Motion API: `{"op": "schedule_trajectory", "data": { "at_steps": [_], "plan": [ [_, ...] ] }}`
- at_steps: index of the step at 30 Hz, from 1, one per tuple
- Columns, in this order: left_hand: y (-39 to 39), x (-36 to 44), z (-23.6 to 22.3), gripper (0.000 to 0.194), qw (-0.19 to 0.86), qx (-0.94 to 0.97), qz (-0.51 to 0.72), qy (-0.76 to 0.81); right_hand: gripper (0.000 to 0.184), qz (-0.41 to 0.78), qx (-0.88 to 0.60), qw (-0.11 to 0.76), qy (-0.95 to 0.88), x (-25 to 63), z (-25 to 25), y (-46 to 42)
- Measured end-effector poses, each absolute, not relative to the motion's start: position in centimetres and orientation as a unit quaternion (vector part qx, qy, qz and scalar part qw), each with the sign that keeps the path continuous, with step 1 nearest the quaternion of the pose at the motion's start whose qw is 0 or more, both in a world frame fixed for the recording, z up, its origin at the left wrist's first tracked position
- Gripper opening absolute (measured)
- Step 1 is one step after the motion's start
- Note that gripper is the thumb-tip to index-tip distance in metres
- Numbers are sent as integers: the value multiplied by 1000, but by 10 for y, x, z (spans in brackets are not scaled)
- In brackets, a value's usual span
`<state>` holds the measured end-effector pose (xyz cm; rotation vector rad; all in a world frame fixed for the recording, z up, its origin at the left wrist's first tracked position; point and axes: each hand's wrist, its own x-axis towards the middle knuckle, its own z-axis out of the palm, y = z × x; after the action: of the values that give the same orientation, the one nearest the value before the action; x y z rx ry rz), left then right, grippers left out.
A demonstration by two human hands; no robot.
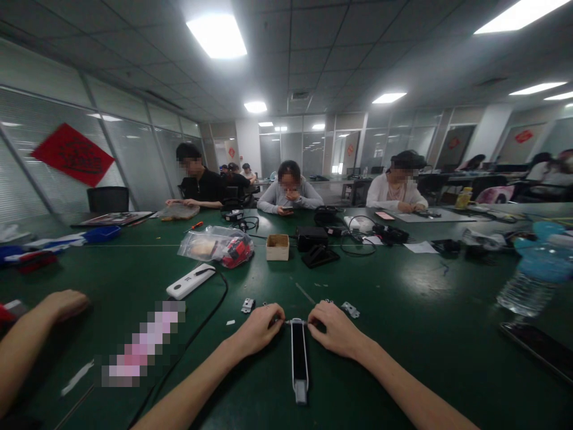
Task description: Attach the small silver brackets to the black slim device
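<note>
A long black device with a white edge and a silver near end (299, 361) lies on the green table (403, 310), pointing away from me. My left hand (259, 325) and my right hand (333, 327) both pinch at its far end, fingers curled, one on each side. Small silver metal brackets lie just beyond my hands: one (247, 305) by the left hand, another (350, 309) by the right.
A white power bank (190, 281) with a black cable, a plastic bag of parts (218, 245) and a small cardboard box (277, 246) lie further back. A water bottle (535, 272) and a phone (537, 349) are at right. Another person's arm (33, 334) rests at left. Several people sit across the table.
</note>
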<state>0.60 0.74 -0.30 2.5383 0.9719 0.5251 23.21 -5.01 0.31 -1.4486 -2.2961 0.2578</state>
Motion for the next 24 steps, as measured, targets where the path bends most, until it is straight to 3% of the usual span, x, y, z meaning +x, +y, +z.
{"op": "schedule_trajectory", "data": {
  "at_steps": [24],
  "plan": [
    [4, 7, -2, 12, 197, 902, 190, 333, 17, 110, -523, 205, -820, 233, 3, -50]
  ]
}}
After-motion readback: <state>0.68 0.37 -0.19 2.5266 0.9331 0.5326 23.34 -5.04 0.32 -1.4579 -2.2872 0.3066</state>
